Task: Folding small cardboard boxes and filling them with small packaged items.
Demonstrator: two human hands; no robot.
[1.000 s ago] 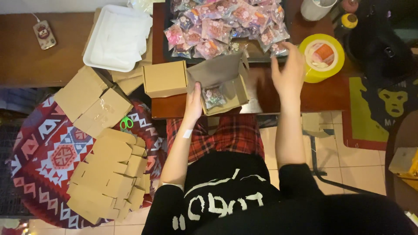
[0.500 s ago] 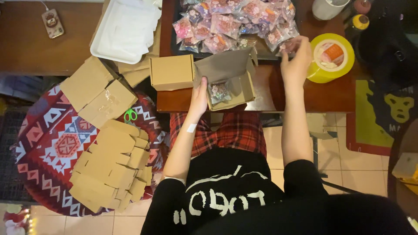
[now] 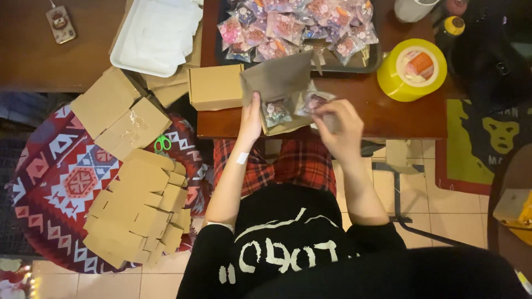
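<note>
Between both hands (image 3: pixel 250 119), open cardboard box (image 3: pixel 280 102).

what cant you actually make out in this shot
- Head view: the inside of the open brown cardboard box is mostly hidden by its raised lid and the left hand.
- The clear plastic sweet packet in the right hand is motion-blurred; its contents cannot be told.
- The dark tray of clear packets and the white cup are cut off by the top edge.
- The pale box is cut off by the right edge.
</note>
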